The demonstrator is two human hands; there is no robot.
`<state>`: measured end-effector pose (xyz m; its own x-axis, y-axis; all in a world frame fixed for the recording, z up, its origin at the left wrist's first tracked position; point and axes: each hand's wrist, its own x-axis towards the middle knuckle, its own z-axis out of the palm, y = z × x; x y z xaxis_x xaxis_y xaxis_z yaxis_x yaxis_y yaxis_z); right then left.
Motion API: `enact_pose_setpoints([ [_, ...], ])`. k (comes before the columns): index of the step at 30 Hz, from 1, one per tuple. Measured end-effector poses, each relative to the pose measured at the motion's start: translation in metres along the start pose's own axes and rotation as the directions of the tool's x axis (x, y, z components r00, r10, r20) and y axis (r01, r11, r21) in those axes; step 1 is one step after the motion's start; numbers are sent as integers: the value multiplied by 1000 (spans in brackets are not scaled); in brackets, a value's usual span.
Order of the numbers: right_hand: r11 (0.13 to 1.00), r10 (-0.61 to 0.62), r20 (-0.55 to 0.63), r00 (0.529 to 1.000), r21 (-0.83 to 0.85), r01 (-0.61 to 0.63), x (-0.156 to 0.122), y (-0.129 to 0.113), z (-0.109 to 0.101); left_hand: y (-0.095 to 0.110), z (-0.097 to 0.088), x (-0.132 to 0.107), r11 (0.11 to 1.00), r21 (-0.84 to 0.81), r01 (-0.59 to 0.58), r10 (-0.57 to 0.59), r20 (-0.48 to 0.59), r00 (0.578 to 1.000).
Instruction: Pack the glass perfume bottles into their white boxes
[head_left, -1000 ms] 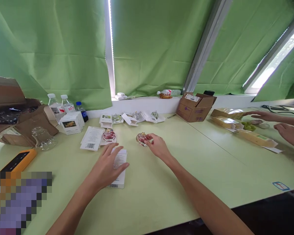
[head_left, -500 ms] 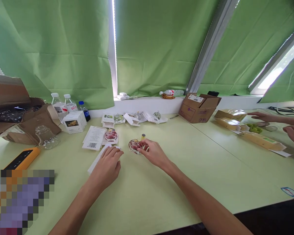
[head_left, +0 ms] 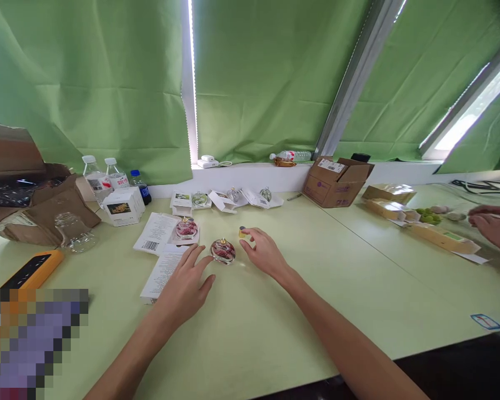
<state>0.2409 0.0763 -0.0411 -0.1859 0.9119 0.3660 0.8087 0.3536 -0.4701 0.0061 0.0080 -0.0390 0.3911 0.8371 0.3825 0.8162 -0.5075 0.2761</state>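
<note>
Daylight is entering through a narrow bright window opening (head_left: 462, 125) at 2 o'clock and is clipping to pure white. A thin white vertical light strip (head_left: 189, 72) is glaring at 12 o'clock. Soft, even light is falling across the pale green laminate table (head_left: 300, 311), leaving only faint shadows. A round red glass bottle (head_left: 223, 251) is catching small highlights. Wide-angle distortion is bending the creased green fabric curtains (head_left: 87, 83) near the frame edges, while a coarse pixelated mosaic patch (head_left: 29, 344) is masking 7 o'clock.
</note>
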Motion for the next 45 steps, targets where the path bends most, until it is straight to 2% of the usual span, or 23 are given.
enact_pose_setpoints([
  [5,997,-25,14,1000,-75,26,10,19,6,5,2,-1,999,-43,-30,31,25,999],
  [20,992,-14,22,1000,-126,17,24,29,15,7,1,3,996,-51,-67,67,-2,998],
  [27,989,-26,55,998,-146,34,18,17,-1,6,2,2,996,-59,-67,66,-12,998],
  [34,985,-93,196,976,-125,119,6,4,-15,7,0,3,995,-55,-78,76,-27,997],
  [45,998,-67,246,967,15,66,1,-2,-20,16,0,4,996,-72,-49,48,-16,999],
])
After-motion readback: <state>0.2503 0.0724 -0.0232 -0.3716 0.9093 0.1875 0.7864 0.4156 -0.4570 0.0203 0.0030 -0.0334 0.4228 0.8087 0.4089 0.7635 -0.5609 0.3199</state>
